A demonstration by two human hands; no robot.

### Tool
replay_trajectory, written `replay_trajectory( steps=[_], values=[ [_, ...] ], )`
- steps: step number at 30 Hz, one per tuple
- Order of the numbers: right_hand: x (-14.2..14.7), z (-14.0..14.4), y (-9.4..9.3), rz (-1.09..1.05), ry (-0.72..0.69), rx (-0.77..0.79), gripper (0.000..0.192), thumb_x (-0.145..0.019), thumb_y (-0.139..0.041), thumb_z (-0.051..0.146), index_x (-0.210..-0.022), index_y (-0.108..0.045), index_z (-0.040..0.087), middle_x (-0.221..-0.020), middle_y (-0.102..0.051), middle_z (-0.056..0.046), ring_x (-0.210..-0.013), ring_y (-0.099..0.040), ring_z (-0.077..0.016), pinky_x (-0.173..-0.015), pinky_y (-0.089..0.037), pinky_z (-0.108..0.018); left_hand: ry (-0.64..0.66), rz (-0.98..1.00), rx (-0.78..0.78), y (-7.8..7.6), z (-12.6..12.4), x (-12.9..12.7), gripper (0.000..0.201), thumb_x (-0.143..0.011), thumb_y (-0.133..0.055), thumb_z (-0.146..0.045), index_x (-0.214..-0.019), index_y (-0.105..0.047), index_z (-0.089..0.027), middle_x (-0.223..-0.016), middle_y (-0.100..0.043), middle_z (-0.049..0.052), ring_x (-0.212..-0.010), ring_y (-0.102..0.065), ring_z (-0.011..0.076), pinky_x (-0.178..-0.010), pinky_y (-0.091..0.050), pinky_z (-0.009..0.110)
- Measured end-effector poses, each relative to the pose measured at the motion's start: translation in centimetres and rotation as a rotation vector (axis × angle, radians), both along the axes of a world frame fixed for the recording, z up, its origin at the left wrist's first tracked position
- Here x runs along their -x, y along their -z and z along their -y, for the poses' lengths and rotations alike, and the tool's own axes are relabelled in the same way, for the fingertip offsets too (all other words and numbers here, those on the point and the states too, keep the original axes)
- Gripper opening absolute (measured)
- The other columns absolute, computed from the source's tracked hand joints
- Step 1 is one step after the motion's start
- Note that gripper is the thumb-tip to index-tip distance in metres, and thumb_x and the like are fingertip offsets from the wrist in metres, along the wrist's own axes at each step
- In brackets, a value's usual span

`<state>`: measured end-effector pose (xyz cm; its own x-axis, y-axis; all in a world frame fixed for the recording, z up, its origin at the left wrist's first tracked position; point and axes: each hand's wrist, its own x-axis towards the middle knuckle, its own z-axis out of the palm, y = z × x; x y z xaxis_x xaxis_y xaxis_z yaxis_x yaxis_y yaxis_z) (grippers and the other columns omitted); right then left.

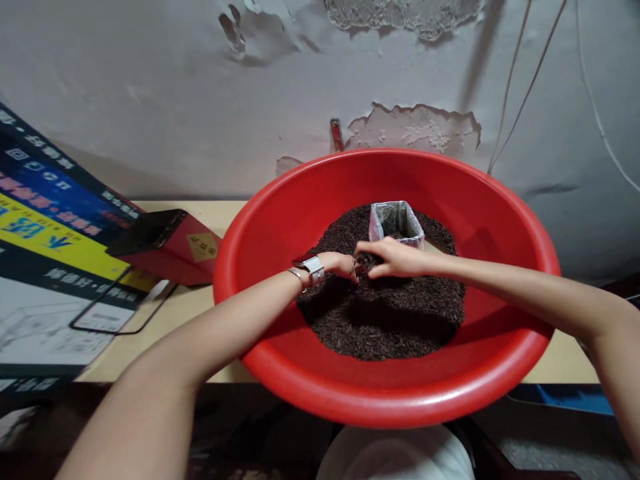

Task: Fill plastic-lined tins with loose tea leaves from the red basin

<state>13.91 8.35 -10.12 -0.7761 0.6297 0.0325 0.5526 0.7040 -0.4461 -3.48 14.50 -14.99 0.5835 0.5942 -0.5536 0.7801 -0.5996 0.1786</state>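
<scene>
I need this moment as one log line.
right hand: holding dark bits | left hand: beside it | box: among bits in red basin

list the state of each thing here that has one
basin: upright, partly filled
dark bits: loose, in the basin
lined box: open-topped, among the bits
right hand: curled around bits
left hand: bent, beside the right
wall: peeling in patches
red box: can't tell if open
</scene>
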Motion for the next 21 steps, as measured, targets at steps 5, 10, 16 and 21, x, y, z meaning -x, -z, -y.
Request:
replay_trajectory(
  steps=[5,10,16,21],
  values=[
    [-2.6,-2.9,-2.0,-0.426,0.269,-0.138,0.019,-0.081,-0.055,0.023,-0.099,-0.053,0.019,-0.093,-0.063,-0.002,-0.084,-0.055,-0.0169,-0.084,-0.045,-0.033,0.028,-0.117,0.019,0.0,0.0,-0.5,0.046,-0.082,-0.061,-0.027,-0.128,-0.063,-0.017,-0.131,-0.066,0.011,-0.114,-0.063,0.0243,-0.094,-0.048,0.029],
    [-4.4,-5.0,-1.7,-0.564,0.490,-0.122,0.015,-0.083,-0.055,0.030,-0.094,-0.054,0.019,-0.092,-0.062,-0.003,-0.087,-0.056,-0.0184,-0.088,-0.047,-0.037,0.038,-0.144,0.014,0.0,0.0,-0.5,0.049,-0.084,-0.060,-0.028,-0.130,-0.060,-0.013,-0.132,-0.064,0.014,-0.114,-0.063,0.0259,-0.092,-0.048,0.029],
    [-4.7,-5.7,-1.2,-0.592,0.556,-0.092,0.021,-0.081,-0.053,0.021,-0.101,-0.060,0.017,-0.108,-0.064,-0.007,-0.104,-0.059,-0.0205,-0.102,-0.043,-0.042,0.032,-0.121,0.023,0.2,-0.2,-0.2,0.047,-0.082,-0.060,-0.030,-0.127,-0.062,-0.015,-0.128,-0.067,0.013,-0.109,-0.064,0.0257,-0.090,-0.049,0.031],
    [-5.0,-6.2,-0.9,-0.662,0.530,0.023,0.037,-0.076,-0.062,0.023,-0.112,-0.056,0.019,-0.108,-0.065,-0.008,-0.103,-0.061,-0.0208,-0.100,-0.046,-0.046,-0.053,0.007,0.147,1.2,-0.5,0.2,0.076,-0.070,-0.070,-0.046,-0.137,-0.051,-0.015,-0.137,-0.060,0.014,-0.114,-0.061,0.0275,-0.093,-0.049,0.031]
  ],
)
